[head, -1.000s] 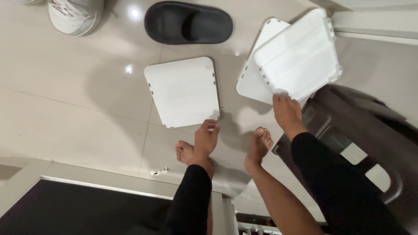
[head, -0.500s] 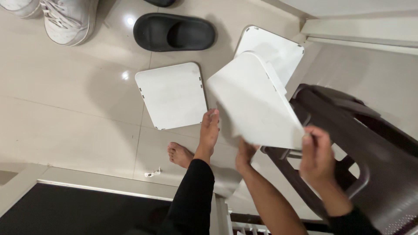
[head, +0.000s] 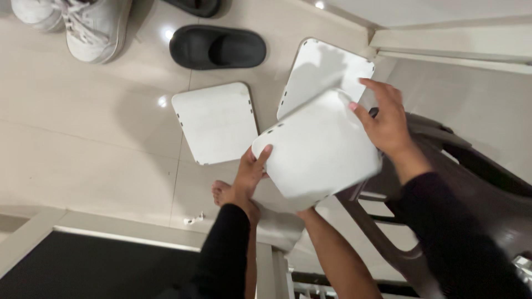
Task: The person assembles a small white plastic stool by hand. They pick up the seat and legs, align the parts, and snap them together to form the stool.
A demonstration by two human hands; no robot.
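Note:
I hold a white square panel with rounded corners (head: 318,149) tilted above the floor, between both hands. My left hand (head: 252,171), in a black sleeve, grips its left edge with the thumb on the face. My right hand (head: 388,122) clasps its upper right corner. Two more white panels lie flat on the tiled floor: one (head: 216,122) to the left of the held panel, one (head: 327,66) behind it, partly covered. My bare foot (head: 221,194) shows just below my left hand.
A dark brown plastic chair (head: 471,182) stands at the right, under my right arm. A black slipper (head: 219,47) and white sneakers (head: 83,25) lie at the top left. A small white part (head: 194,220) rests near the white door sill (head: 111,227).
My right hand swung the held panel leftward from over the chair to in front of me. My left hand lifted off the floor and took hold of its left edge.

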